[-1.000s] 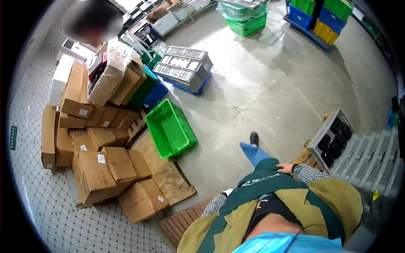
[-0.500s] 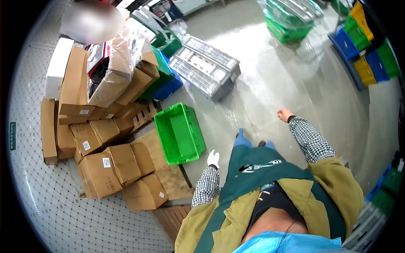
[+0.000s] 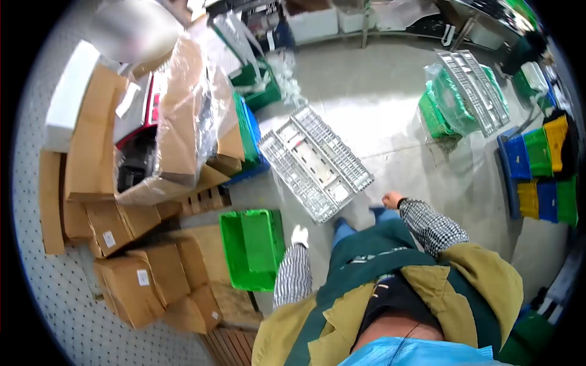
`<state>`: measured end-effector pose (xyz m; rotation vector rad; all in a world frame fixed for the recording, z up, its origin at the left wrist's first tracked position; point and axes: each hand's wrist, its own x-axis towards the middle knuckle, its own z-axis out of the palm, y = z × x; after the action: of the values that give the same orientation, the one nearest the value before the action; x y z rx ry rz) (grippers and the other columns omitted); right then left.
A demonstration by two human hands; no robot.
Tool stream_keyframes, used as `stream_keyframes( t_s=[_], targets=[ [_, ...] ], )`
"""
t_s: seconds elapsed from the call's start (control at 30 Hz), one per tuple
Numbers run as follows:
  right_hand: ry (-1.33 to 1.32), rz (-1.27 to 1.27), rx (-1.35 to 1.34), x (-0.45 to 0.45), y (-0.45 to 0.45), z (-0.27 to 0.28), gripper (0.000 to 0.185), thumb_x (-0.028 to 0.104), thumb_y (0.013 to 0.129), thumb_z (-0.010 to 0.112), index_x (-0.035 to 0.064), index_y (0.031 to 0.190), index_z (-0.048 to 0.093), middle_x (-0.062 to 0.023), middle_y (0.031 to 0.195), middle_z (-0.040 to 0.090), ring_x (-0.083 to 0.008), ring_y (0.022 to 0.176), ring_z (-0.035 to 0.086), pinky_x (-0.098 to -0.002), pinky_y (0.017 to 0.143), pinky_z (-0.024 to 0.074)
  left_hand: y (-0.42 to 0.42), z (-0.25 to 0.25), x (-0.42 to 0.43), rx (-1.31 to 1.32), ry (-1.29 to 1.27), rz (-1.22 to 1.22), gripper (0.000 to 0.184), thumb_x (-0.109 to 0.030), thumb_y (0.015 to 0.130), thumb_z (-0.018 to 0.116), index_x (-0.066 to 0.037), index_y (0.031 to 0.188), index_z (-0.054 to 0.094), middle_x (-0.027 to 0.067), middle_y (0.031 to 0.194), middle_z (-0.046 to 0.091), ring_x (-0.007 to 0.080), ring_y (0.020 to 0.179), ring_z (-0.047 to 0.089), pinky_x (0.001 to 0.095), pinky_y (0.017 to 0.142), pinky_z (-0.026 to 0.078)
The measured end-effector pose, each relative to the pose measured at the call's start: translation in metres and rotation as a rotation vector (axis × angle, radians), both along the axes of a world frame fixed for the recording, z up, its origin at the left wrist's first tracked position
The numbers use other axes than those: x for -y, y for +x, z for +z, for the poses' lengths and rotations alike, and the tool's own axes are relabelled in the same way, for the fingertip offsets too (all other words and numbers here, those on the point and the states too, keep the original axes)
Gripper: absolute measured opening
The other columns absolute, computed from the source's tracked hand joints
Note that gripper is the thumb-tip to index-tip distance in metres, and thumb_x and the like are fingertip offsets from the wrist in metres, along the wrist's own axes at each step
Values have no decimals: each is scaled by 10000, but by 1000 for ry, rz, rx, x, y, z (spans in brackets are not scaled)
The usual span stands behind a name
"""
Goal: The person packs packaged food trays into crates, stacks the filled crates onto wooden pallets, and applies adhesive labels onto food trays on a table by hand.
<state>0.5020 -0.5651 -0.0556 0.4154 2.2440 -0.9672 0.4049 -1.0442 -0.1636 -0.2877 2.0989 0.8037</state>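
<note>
My left hand (image 3: 299,236), in a white glove, hangs with fingers apart and holds nothing. It is just right of an empty green crate (image 3: 252,282), not touching it. My right hand (image 3: 391,199), bare with a dark cuff at the wrist, is loosely curled, and nothing shows in it. Ahead of both hands a grey ribbed plastic crate (image 3: 317,163) lies on the floor. Its near corner is close to my legs, and my right hand is near its right end without visible contact.
Cardboard boxes (image 3: 165,268) are piled at left on a wooden pallet (image 3: 235,348). A person, blurred, is behind an open plastic-lined box (image 3: 183,116). Wrapped green crates (image 3: 436,116) stand ahead right. Coloured bins (image 3: 540,152) line the right side, and a bench (image 3: 365,27) is at the back.
I have moved forward: the grey crate is now much closer to my legs. The green crate and boxes have shifted lower in view. My right hand has swung down and inward.
</note>
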Motion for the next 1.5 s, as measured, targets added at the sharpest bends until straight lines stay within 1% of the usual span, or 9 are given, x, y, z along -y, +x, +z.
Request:
stream_keyframes(
  t_s=[0.07,0.1,0.3,0.4,0.6,0.77,0.93,1.17,1.5],
  targets=[
    [-50,10,36,-32,-38,-10,218,168,837,506,39,950,643,-80,728,670,-155,594,648,-308,574,528,-47,121,-90,-241,-60,31,495,-303,879,476,-29,1287,415,200,1226,520,289,1104,527,353,957,401],
    [-64,47,85,-54,-56,-39,230,157,849,502,17,977,633,-91,745,666,-151,597,647,-300,549,526,-67,98,-105,-133,470,337,479,-271,878,488,-29,1284,413,182,1173,551,283,1021,557,353,906,439],
    [93,341,103,-115,-240,-63,265,200,867,491,7,983,629,-101,806,674,-178,670,659,-316,642,528,-137,-6,-218,-260,146,48,565,-80,835,517,-43,1368,334,159,1238,495,206,1075,504,322,897,418],
    [135,487,-110,-99,-345,-86,244,181,870,489,12,977,629,-137,808,669,-226,699,660,-331,677,515,-174,3,-286,68,347,847,622,-81,856,505,-42,1408,221,161,1417,312,267,1274,353,342,1042,318],
    [-326,678,-216,33,-445,-100,266,194,879,488,17,1046,596,-115,861,652,-197,786,628,-313,743,489,-176,-63,-344,-33,-176,657,733,-302,800,606,-35,1390,260,242,1253,483,370,1141,484,404,968,393],
    [-506,465,264,160,-439,-194,414,218,878,521,-53,1187,475,-135,935,622,-182,793,638,-312,632,531,-178,-33,-355,-233,-197,796,584,-492,811,530,-24,1160,552,236,1046,601,373,1005,558,430,869,435],
    [-288,165,416,232,-428,-219,568,437,878,487,-118,984,546,-219,868,627,-276,789,646,-370,684,517,-154,15,-400,-623,46,671,180,-203,814,553,-33,758,533,165,766,554,344,723,556,426,674,451],
    [-667,696,-298,280,-404,-160,425,335,909,450,-5,1158,502,-191,975,627,-316,834,628,-376,764,483,-157,4,-355,-433,76,1992,336,-255,838,592,15,1025,519,150,893,618,226,746,574,347,691,462],
    [280,1396,-889,147,-524,-218,352,343,835,561,12,929,488,-162,877,559,-318,800,590,-409,692,497,-137,-77,-330,263,-575,1438,583,-414,682,663,0,1041,465,169,919,626,333,818,632,418,746,492]
  ],
)
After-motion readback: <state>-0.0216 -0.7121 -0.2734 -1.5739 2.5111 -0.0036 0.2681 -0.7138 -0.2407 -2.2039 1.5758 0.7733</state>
